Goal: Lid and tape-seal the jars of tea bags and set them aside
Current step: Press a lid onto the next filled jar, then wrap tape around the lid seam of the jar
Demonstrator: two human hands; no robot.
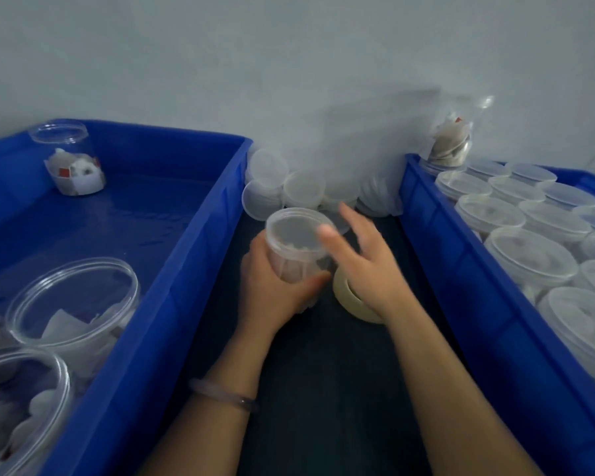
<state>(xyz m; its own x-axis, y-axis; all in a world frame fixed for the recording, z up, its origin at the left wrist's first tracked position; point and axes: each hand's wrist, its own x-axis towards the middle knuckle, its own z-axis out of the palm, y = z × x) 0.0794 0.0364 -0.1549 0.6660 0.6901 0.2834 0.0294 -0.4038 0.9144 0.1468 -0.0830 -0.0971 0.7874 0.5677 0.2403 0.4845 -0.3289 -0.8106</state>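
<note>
Head view down onto a dark table (323, 372) strip. Clear round jar (298, 249) at mid-frame, held upright above the table, pale tea bags dim through its wall, top seemingly covered by a clear lid, though blurred. Left hand (272, 290) curled round the jar's lower wall, thumb across the front. Right hand (364, 266) spread, fingers straight, gripping nothing, thumb tip at the jar's right rim, palm above a tape roll (340, 290) lying flat just right of the jar. Loose lids (282, 190) heaped behind, against the wall. Left bin (172, 269) close beside the left hand, open jars (73, 297) inside; right bin (437, 242) packed with lidded jars (529, 255). Free table only along the narrow lane between the bins, nearer the body.
</note>
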